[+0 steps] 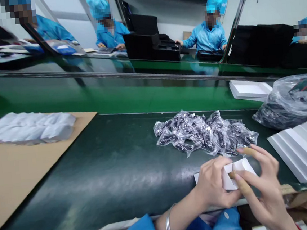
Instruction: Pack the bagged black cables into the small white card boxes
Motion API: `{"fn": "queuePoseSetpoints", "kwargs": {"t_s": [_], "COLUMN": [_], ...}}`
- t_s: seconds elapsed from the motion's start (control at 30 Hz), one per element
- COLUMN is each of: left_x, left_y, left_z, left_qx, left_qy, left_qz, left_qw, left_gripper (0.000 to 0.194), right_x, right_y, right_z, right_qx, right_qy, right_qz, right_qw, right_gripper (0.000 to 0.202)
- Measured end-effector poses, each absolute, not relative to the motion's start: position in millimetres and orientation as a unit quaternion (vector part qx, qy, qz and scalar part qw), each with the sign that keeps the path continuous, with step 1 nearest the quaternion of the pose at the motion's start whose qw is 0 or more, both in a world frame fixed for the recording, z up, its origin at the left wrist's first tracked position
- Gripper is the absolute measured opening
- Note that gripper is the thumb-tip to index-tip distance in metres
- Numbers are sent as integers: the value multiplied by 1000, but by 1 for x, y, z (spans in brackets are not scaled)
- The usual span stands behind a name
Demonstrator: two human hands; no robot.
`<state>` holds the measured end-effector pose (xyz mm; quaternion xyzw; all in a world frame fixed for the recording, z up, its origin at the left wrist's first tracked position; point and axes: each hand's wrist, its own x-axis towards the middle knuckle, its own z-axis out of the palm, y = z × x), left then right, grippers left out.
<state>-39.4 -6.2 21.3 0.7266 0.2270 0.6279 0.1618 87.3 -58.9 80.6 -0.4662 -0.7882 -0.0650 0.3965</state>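
"Head view: how are the hands holding things?"

"The left hand (211, 178) is curling around a small, white, folded-cardboard piece (243, 164), apparently steadying it. The right hand's (271, 179) thumb and forefinger are nearly meeting at its opening; whether they're gripping, I can't tell."

"And around it?"

"It's hovering over the dark-green, flat worktop (107, 177); clear plastic packets with black contents (204, 132) are lying just beyond, probably for easy reach."

No text, label, brand, number or sign can be read on anything here.
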Motion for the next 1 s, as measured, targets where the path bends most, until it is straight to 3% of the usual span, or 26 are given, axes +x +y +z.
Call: {"fn": "queuePoseSetpoints", "kwargs": {"t_s": [0.07, 0.13, 0.3, 0.67, 0.77, 1.0], "left_x": [-40, -40, -41, -32, -34, -31], "left_y": [-4, -2, -2, -9, -11, -18], "left_z": [23, 24, 22, 7, 7, 11], "left_qx": [720, 714, 704, 677, 679, 698], "left_qy": [234, 242, 261, 286, 289, 266], "left_qz": [634, 637, 639, 662, 659, 651], "left_qw": [157, 163, 170, 149, 143, 133], "left_gripper": [41, 38, 31, 48, 54, 46], "right_x": [87, 87, 81, 60, 57, 68], "right_y": [-65, -69, -68, -69, -72, -83], "right_z": [77, 77, 82, 87, 85, 89], "right_qx": [-479, -510, -535, -501, -490, -382], "right_qy": [-720, -653, -679, -750, -766, -839], "right_qz": [-43, 24, 157, -135, -195, -331], "right_qw": [500, 559, 477, 410, 368, 203], "right_gripper": [37, 41, 30, 14, 11, 12]}}
